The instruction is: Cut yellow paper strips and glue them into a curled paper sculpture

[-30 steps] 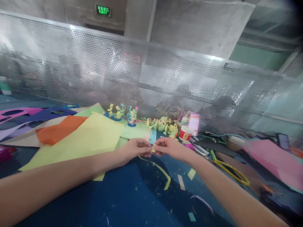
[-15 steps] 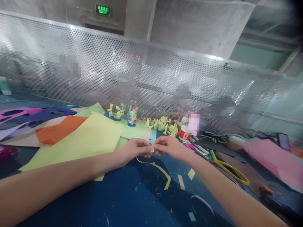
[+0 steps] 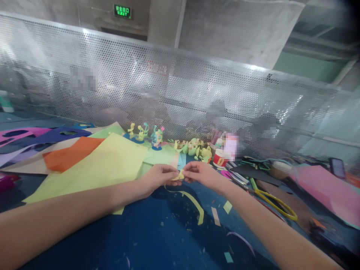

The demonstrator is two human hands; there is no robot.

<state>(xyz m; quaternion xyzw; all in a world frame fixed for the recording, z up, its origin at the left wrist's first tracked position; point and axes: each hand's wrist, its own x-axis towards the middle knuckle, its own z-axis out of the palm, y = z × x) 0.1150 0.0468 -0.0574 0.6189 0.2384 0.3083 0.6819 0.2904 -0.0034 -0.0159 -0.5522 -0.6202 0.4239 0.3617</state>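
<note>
Item: thin yellow paper strip, pinched by my left hand and right hand fingers above the blue desk; hands unmoved, strip's pinched end now curled higher.

Perforated metal screen spans the full width behind the blue table. Above the screen: bare concrete wall, green exit sign at upper left. Right of the screen, pale green wall. Bright glare on the mesh.
</note>
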